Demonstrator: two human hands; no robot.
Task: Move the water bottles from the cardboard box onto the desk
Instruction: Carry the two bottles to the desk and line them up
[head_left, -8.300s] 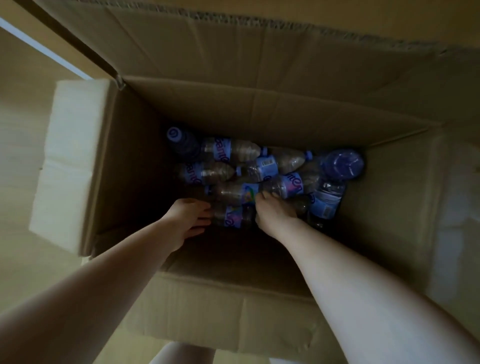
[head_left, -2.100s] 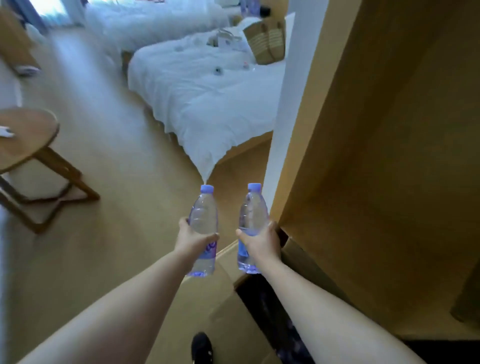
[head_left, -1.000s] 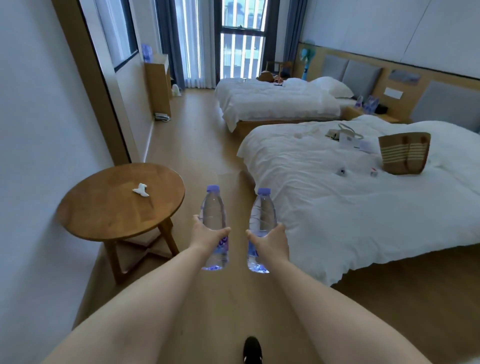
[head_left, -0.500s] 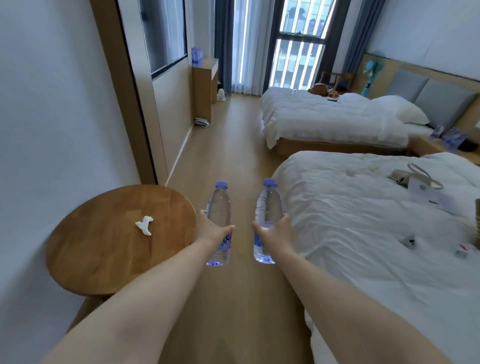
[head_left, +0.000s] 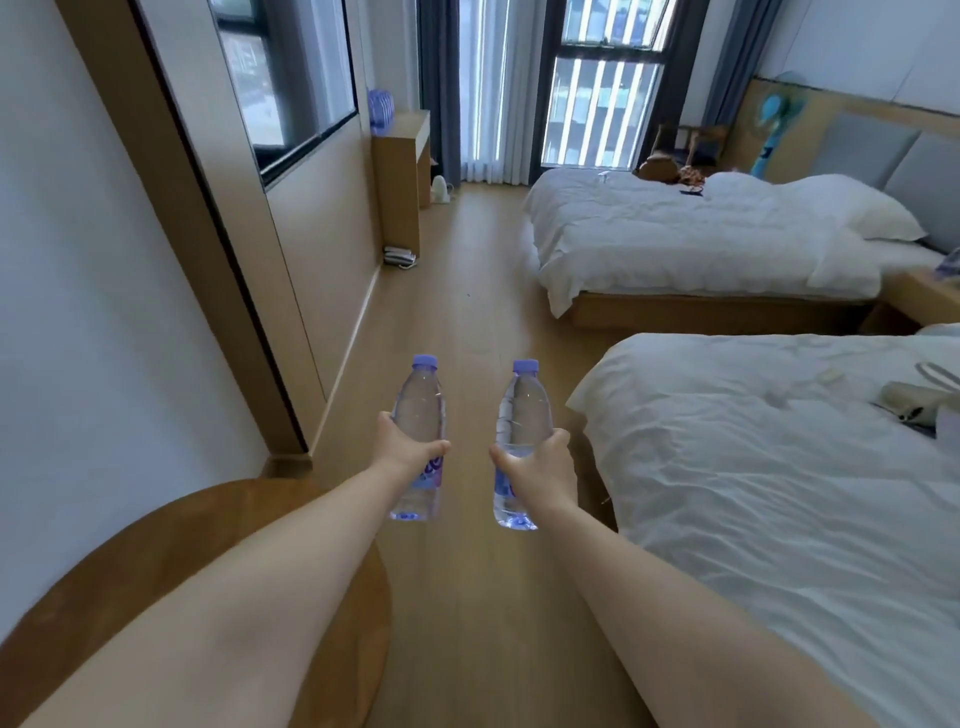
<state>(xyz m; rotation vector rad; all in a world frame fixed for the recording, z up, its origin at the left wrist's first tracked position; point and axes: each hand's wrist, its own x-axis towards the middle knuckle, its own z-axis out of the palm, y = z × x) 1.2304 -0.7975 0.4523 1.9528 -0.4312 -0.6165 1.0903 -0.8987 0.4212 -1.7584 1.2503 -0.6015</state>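
I carry two clear water bottles with purple caps, both upright, out in front of me over the wooden floor. My left hand (head_left: 402, 451) grips the left bottle (head_left: 420, 405) around its labelled middle. My right hand (head_left: 540, 467) grips the right bottle (head_left: 522, 415) the same way. Far ahead along the left wall stands a wooden desk (head_left: 402, 156), with several purple-capped bottles (head_left: 380, 108) grouped on its top. The cardboard box is out of view.
A round wooden table (head_left: 130, 582) lies under my left forearm at the lower left. Two white beds, the near one (head_left: 779, 467) and the far one (head_left: 701, 239), fill the right side. A strip of wooden floor (head_left: 467, 291) runs between the wall and the beds toward the desk.
The view has advanced down the room: the round table slid to the lower left under my arm and the desk is nearer. Both hands keep the same grip on their bottles.
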